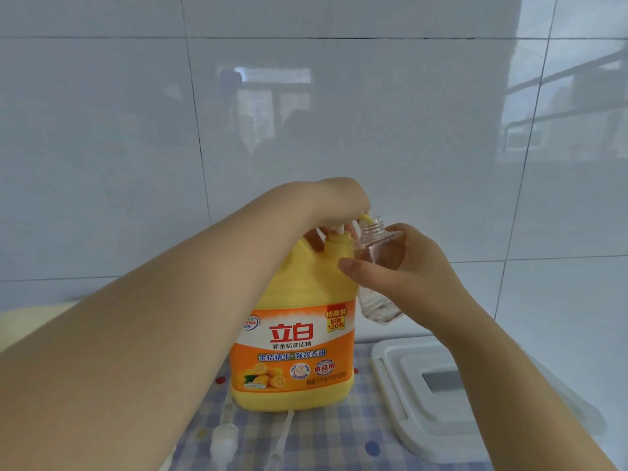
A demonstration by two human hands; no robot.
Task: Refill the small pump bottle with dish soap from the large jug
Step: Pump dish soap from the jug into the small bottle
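A large yellow dish soap jug [299, 334] with an orange label stands on the checked cloth. My left hand [334, 203] lies over its yellow pump head, fingers curled down on it. The pump's spout points into the open threaded neck of a small clear bottle [375, 266]. My right hand [411, 277] grips that bottle and holds it tilted against the jug's shoulder, above the table. The bottle looks nearly empty and clear. Its removed pump top [224, 436], with a long tube, lies on the cloth in front of the jug.
A white plastic lid or tray [407, 402] with a rectangular opening lies at the right on the table. The blue checked cloth [339, 436] covers the table. A white tiled wall [306, 130] rises right behind the jug. A pale yellow object [27, 321] sits at the left edge.
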